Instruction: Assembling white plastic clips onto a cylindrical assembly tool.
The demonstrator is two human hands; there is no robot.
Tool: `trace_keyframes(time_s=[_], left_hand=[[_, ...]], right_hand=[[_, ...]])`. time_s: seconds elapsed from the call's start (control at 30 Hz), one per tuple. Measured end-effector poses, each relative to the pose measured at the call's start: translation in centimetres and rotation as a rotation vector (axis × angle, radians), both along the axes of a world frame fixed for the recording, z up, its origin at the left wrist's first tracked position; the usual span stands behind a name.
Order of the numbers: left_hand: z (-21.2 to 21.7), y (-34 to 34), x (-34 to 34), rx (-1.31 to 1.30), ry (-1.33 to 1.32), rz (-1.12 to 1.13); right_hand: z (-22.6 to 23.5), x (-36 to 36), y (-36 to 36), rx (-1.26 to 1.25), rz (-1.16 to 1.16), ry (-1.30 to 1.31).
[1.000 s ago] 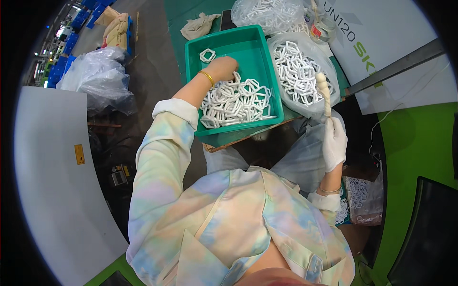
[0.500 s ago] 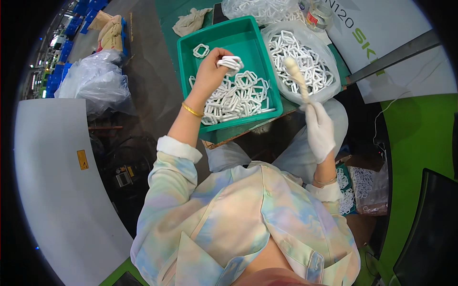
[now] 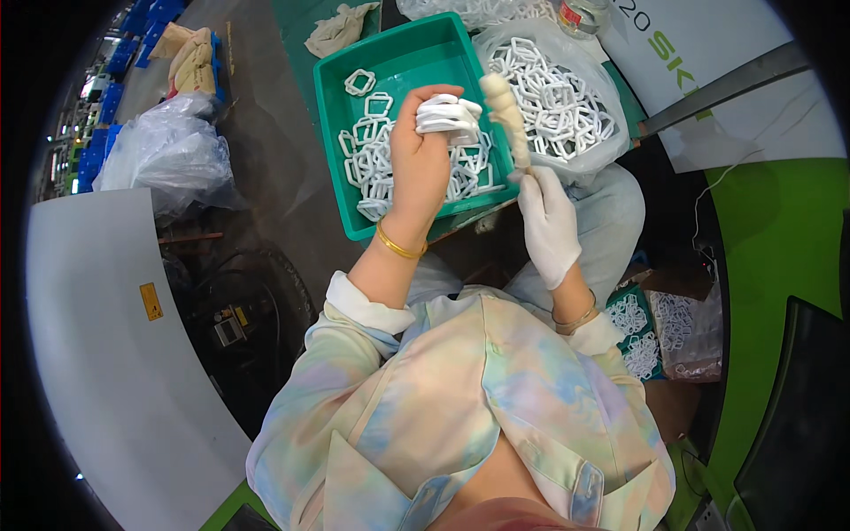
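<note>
My bare left hand (image 3: 420, 157) is closed on a small stack of white plastic link rings (image 3: 447, 118), raised over the green tray (image 3: 331, 124). Below it, many loose white rings (image 3: 365, 168) lie in that tray, partly hidden by my hand and forearm. In a white glove, my right hand (image 3: 549, 221) grips the lower end of a cream, cloth-wrapped stick (image 3: 506, 113). The stick points up and away, its thick tip close to the right side of the stack; I cannot tell whether they touch.
Right of the tray stands a clear plastic bag (image 3: 611, 146) full of white rings, with a jar (image 3: 583, 16) behind it. A crumpled cloth (image 3: 340, 30) lies at the far left of the tray. More rings fill a box (image 3: 677, 323) low on the right.
My left hand has come right and nearer with the stack of rings, now held upright. The right hand has moved left, bringing the wrapped stick beside the stack.
</note>
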State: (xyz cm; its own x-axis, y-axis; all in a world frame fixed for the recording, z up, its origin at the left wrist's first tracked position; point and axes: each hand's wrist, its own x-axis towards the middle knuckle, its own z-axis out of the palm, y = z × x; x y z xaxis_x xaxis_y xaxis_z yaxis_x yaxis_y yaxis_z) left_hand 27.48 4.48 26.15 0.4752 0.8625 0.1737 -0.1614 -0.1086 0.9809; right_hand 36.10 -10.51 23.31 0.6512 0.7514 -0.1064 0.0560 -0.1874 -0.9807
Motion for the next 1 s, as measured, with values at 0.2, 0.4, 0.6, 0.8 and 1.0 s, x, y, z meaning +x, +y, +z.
trace_keyframes(time_s=[0.2, 0.4, 0.6, 0.8, 1.0], left_hand=[[-1.6, -3.7, 0.9, -0.865, -0.439, -0.365], [-1.7, -3.6, 0.8, -0.678, -0.231, -0.320], [0.6, -1.3, -0.3, 0.732, 0.524, -0.165], [-1.0, -0.5, -0.1, 0.299, 0.364, -0.290], [-2.1, 0.9, 0.1, -0.739, -0.109, -0.428]], right_hand=[[2.7, 0.1, 1.5, 0.156, 0.036, 0.103], [2.6, 1.1, 1.7, 0.154, 0.064, -0.008], [2.0, 1.1, 1.5, 0.053, 0.091, -0.109], [4.1, 1.3, 1.2, 0.035, 0.085, -0.005], [2.1, 2.2, -1.0, -0.028, 0.207, -0.454]])
